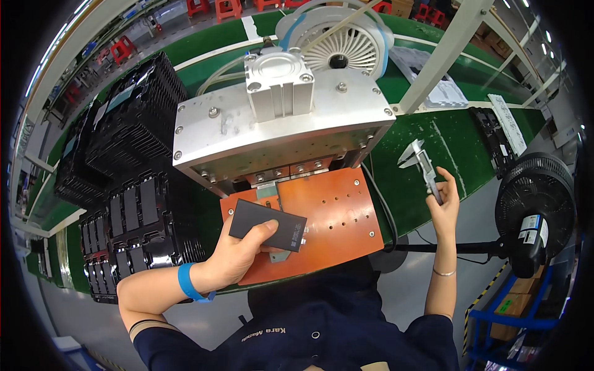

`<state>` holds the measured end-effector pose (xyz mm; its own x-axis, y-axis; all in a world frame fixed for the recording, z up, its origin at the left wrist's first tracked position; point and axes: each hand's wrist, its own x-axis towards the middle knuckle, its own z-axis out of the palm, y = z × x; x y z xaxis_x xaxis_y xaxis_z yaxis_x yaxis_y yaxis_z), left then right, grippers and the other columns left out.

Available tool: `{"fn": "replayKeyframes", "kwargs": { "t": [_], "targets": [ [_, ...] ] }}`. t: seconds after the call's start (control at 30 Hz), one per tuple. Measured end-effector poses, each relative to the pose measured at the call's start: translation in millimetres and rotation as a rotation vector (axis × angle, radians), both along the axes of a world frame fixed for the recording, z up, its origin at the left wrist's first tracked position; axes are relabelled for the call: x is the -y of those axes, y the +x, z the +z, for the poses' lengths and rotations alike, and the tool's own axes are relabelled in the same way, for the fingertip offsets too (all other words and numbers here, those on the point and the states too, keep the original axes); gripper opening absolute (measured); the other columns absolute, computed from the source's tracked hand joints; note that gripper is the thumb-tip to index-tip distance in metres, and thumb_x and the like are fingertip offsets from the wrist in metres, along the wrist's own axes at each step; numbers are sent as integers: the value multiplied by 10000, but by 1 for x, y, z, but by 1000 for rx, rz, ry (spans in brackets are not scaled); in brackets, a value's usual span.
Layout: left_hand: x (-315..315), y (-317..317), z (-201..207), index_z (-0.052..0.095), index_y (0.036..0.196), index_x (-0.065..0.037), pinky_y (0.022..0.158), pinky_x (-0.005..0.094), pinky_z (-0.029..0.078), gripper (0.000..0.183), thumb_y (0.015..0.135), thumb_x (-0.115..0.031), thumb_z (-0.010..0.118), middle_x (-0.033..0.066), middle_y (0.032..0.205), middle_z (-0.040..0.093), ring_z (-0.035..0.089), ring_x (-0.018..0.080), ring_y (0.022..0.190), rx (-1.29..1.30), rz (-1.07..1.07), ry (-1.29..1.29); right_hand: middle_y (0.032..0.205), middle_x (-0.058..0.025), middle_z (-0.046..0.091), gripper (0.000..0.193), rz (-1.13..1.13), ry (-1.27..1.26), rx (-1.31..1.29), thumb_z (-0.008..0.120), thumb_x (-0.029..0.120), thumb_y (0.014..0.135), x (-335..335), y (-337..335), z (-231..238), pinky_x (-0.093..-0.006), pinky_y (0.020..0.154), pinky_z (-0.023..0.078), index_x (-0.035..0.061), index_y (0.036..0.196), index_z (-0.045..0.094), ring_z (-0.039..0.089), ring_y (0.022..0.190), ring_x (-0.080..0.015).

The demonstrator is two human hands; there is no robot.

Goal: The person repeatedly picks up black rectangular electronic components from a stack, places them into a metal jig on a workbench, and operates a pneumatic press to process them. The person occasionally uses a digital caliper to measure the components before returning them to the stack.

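Observation:
My left hand (244, 250) grips a flat black rectangular block (263, 224), probably a battery pack, with the thumb pressed on its upper face. The block is tilted above the orange base plate (337, 210) of a metal press (284, 133), near a small greenish-grey fixture piece (267, 191). On the right, my right hand (444, 201) has its thumb and fingers around the lower end of a silver caliper (422, 164). The caliper's jaws point away from me over the green table; whether it rests on the surface I cannot tell.
Black plastic trays stand in stacks (133, 117) on the left, with flat dark pieces in the nearer tray (133, 210). A white fan (340, 46) is behind the press. A black fan (535, 204) stands at right, near a metal post (442, 55). A cable (387, 216) runs beside the plate.

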<state>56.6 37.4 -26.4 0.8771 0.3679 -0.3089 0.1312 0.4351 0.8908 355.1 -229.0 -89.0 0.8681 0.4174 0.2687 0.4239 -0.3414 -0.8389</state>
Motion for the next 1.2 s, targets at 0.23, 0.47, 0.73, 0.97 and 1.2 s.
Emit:
{"fn": "replayKeyframes", "kwargs": {
  "t": [0.23, 0.47, 0.73, 0.97, 1.2],
  "targets": [
    [4, -3, 5, 611, 1058, 69, 594, 289, 514, 287, 946, -164, 487, 177, 962, 685, 648, 178, 728, 31, 41, -5, 867, -35, 646, 476, 296, 40, 231, 807, 96, 716, -44, -91, 57, -222, 544, 416, 28, 1161, 654, 560, 701, -90],
    [0, 0, 5, 499, 1114, 93, 830, 450, 568, 317, 900, -140, 508, 262, 1025, 643, 680, 343, 924, 1, 5, -11, 806, -73, 670, 480, 419, 85, 431, 846, 122, 625, -69, -108, 57, -260, 537, 462, 39, 1076, 703, 590, 611, -153],
    [-1, -1, 3, 479, 1131, 78, 858, 459, 559, 311, 900, -126, 513, 248, 1043, 630, 676, 351, 948, 17, 1, -25, 769, -69, 649, 488, 415, 102, 417, 848, 132, 624, -73, -108, 55, -260, 524, 452, 42, 1082, 702, 576, 596, -149],
    [0, -2, 3, 467, 1138, 87, 844, 456, 566, 325, 901, -133, 510, 246, 1040, 633, 676, 357, 949, -14, 23, -16, 743, -65, 632, 480, 425, 103, 419, 845, 141, 631, -75, -106, 52, -258, 511, 444, 48, 1081, 706, 564, 580, -149],
    [-1, -1, 4, 459, 1142, 80, 838, 460, 570, 321, 899, -124, 509, 243, 1040, 632, 675, 357, 953, 5, 10, -18, 746, -67, 635, 475, 437, 116, 433, 837, 153, 648, -77, -103, 51, -265, 519, 453, 48, 1090, 702, 574, 589, -152]
  ]
}}
